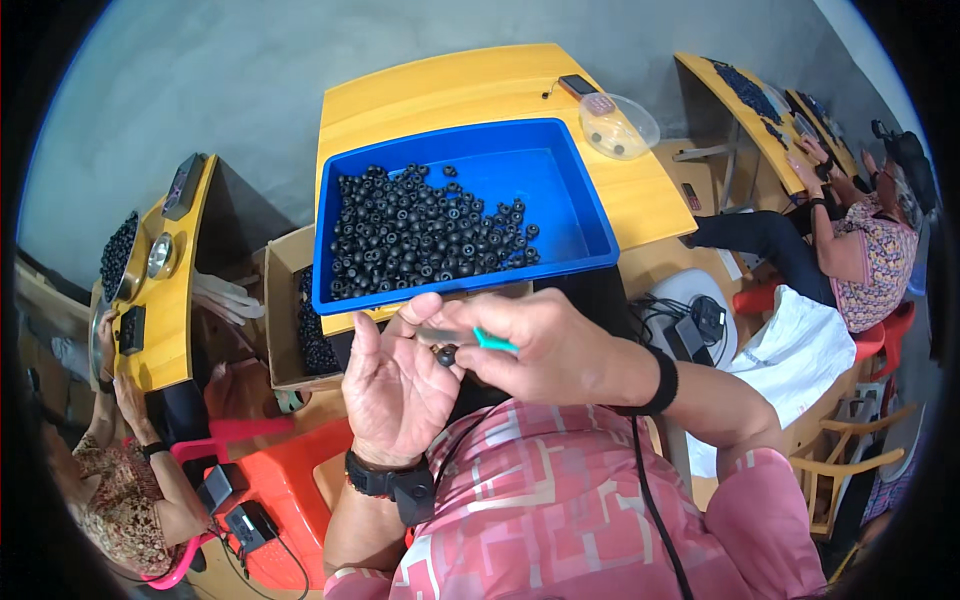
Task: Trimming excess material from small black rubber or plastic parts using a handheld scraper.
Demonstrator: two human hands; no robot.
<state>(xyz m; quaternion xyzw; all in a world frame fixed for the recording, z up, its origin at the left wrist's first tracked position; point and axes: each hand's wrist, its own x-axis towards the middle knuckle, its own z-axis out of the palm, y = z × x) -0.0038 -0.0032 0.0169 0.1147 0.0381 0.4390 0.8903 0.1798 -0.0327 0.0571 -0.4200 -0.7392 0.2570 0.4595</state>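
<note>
My left hand (pixel 395 395) is turned palm up below the near rim of the blue tub, its thumb standing apart from the fingers. A small black round bead-like part (pixel 446 355) with a hole lies at its fingers, against my right fingertips. Closed around a small tool with a green handle (pixel 494 341), my right hand (pixel 545 350) covers some of the left fingers. The tool's working end is mostly hidden. Many similar black parts (pixel 420 230) fill the left and middle of the blue tub (pixel 560 195).
Under the tub is a yellow table (pixel 420 85), with a clear plastic bowl (pixel 622 135) and a phone (pixel 578 86) on it. A cardboard box (pixel 283 300) with black parts stands at left. People sit working at yellow tables on both sides. A white sack (pixel 790 350) lies right.
</note>
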